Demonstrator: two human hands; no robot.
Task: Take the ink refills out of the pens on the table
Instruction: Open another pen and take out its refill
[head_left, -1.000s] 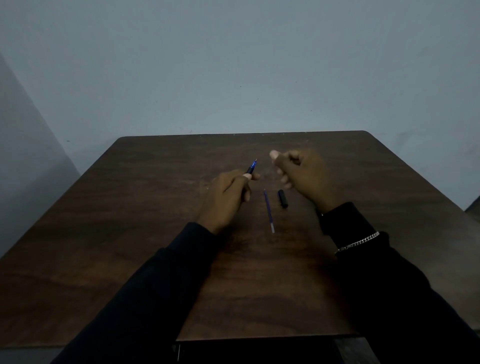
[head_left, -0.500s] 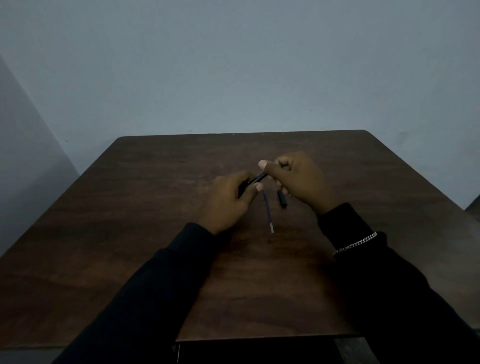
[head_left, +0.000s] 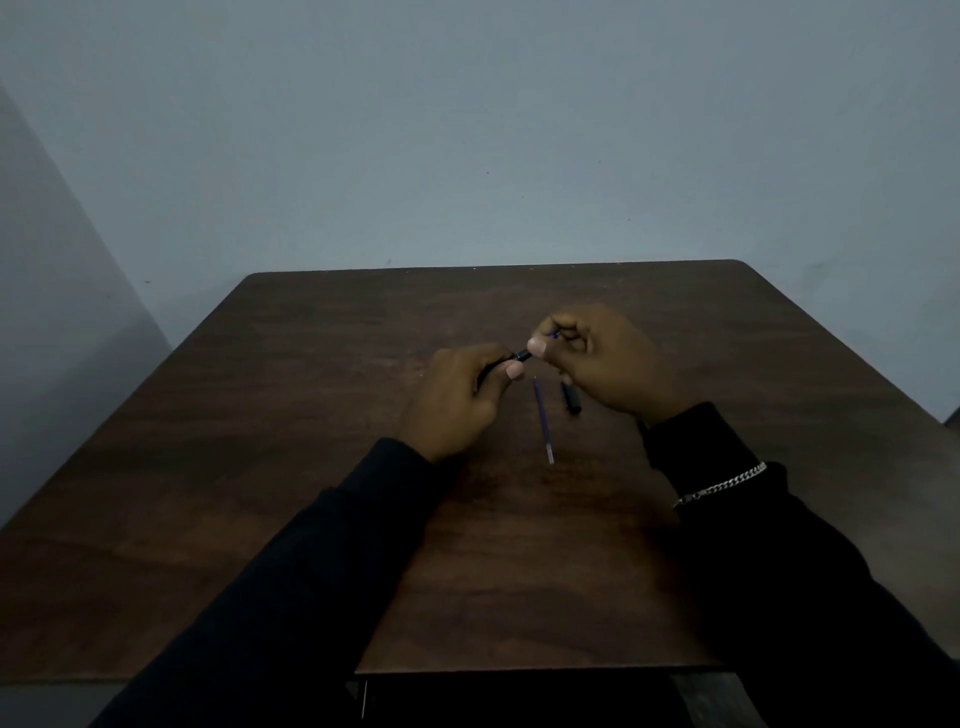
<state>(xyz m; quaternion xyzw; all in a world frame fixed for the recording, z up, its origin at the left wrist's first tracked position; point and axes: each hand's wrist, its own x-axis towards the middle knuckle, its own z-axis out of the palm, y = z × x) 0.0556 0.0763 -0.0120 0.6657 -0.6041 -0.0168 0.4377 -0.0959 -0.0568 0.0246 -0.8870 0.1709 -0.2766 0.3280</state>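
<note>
My left hand (head_left: 457, 400) grips a dark pen barrel (head_left: 521, 356) above the middle of the brown table (head_left: 260, 467). My right hand (head_left: 608, 364) pinches the pen's front end, and a bit of blue tip (head_left: 554, 335) shows between its fingers. Most of the pen is hidden inside the two hands. Below them a thin blue ink refill (head_left: 543, 421) lies loose on the table, pointing toward me. A short black pen part (head_left: 570, 399) lies just right of the refill, partly under my right hand.
A plain grey-blue wall stands behind the table's far edge (head_left: 493, 267). A silver chain bracelet (head_left: 722, 486) sits on my right wrist over a dark sleeve. The table's near edge (head_left: 519, 667) is close to my body.
My right hand has come in from the right and closed on the pen's front end. The pen has tilted down toward level in my left hand. The refill and black part lie unmoved.
</note>
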